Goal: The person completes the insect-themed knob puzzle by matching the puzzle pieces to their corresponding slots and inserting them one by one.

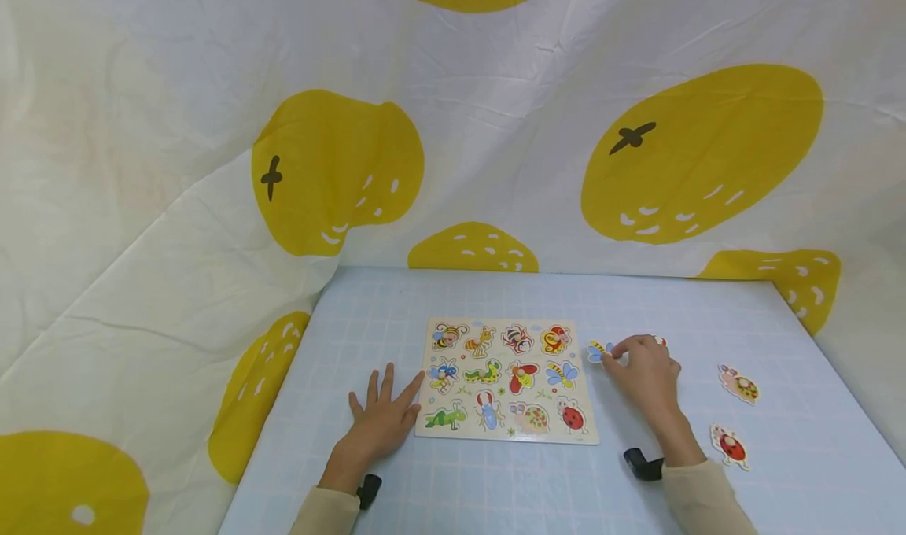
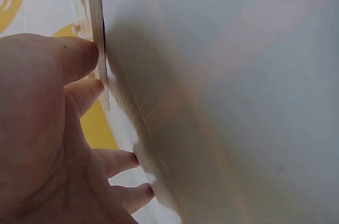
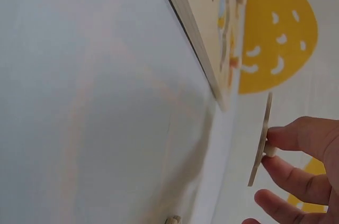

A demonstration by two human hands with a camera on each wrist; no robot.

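My right hand (image 1: 646, 374) pinches a puzzle piece (image 1: 598, 352) with blue wings and a yellow-and-black striped body, just off the right edge of the wooden insect puzzle board (image 1: 510, 439). The right wrist view shows this piece edge-on, raised off the table, with thumb and finger on its wooden knob (image 3: 270, 150). My left hand (image 1: 382, 426) lies with fingers spread at the board's left side; its thumb (image 2: 82, 59) touches the board's edge. A matching blue-winged picture (image 1: 562, 375) shows on the board's right side.
A snail piece (image 1: 738, 384) and a ladybug piece (image 1: 729, 446) lie on the table to the right. Another piece (image 1: 661, 341) with red on it is mostly hidden behind my right hand. A white curtain (image 1: 495, 165) with yellow fruit prints hangs behind the table.
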